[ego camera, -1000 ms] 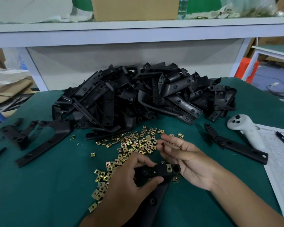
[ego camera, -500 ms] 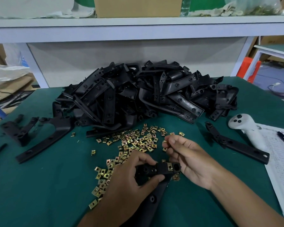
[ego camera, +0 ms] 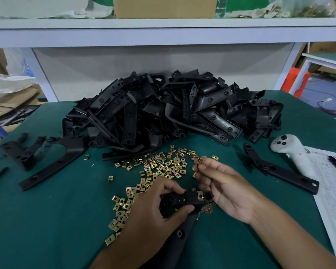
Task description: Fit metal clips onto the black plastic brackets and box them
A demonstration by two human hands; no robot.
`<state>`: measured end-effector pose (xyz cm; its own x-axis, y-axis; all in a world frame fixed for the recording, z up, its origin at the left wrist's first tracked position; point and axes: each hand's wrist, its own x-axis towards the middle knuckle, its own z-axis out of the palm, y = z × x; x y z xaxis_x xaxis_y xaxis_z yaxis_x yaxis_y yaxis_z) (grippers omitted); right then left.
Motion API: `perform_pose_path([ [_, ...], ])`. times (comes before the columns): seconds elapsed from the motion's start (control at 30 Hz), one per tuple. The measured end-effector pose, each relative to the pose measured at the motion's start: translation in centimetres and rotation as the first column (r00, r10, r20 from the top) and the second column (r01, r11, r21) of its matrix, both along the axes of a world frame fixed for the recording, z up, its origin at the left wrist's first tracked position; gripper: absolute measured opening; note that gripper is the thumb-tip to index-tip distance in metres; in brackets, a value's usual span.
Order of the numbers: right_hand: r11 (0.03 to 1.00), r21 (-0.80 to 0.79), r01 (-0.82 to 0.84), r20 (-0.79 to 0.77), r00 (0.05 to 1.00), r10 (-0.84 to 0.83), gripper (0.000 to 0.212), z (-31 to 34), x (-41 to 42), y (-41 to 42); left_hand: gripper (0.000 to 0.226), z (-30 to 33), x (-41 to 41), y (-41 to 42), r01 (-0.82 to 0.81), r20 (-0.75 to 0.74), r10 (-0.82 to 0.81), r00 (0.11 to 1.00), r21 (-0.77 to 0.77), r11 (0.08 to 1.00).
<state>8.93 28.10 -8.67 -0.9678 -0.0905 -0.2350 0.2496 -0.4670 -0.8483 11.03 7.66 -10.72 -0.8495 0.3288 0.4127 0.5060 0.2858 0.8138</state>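
The left hand [ego camera: 153, 216] grips a black plastic bracket [ego camera: 190, 199] by its head, thumb under and fingers over. The head of the bracket points to the right and away from the person, and its long arm runs back down toward the person's body, under the left wrist. One brass-coloured clip [ego camera: 200, 195] already sits on the head, beside a round hole at the tip.

The right hand [ego camera: 223, 185] is just beyond and to the right of this head, nearly touching it. Its fingertips [ego camera: 202, 166] pinch a second clip [ego camera: 199, 161], held up above the bench [ego camera: 47, 220]; it looks folded, though it is small and I cannot tell its facing. So the right hand is the nearer one for the fitting, and the clip must probably come down and toward the person to meet the bracket.

The loose clips [ego camera: 159, 167] are thin, shiny squares with a hole, scattered on the green matte cover. The pile of brackets [ego camera: 173, 113] behind is hard, smooth plastic in long strips with screw holes. No box for finished parts is visible on the bench.
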Motion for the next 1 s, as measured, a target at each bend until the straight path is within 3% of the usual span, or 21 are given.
perform_pose_path([
  [0.23, 1.0, 0.016, -0.024, -0.016, 1.0, 0.024, 0.007, 0.1, 0.1, 0.1, 0.031, -0.1, 0.0, -0.1, -0.003, 0.042, 0.002, 0.999, 0.024, 1.0],
  [0.47, 0.995, 0.083, -0.057, -0.02, 0.998, 0.058, 0.029, 0.2, 0.2, 0.3, 0.027, -0.3, -0.3, -0.2, 0.016, 0.088, -0.018, 0.996, 0.021, 1.0],
  [1.0, 0.971, 0.125, -0.204, -0.041, 0.977, 0.21, 0.01, 1.4, 1.1, 0.2, 0.037, 0.5, -0.6, -0.3, 0.094, 0.295, -0.151, 0.944, 0.199, 0.975],
])
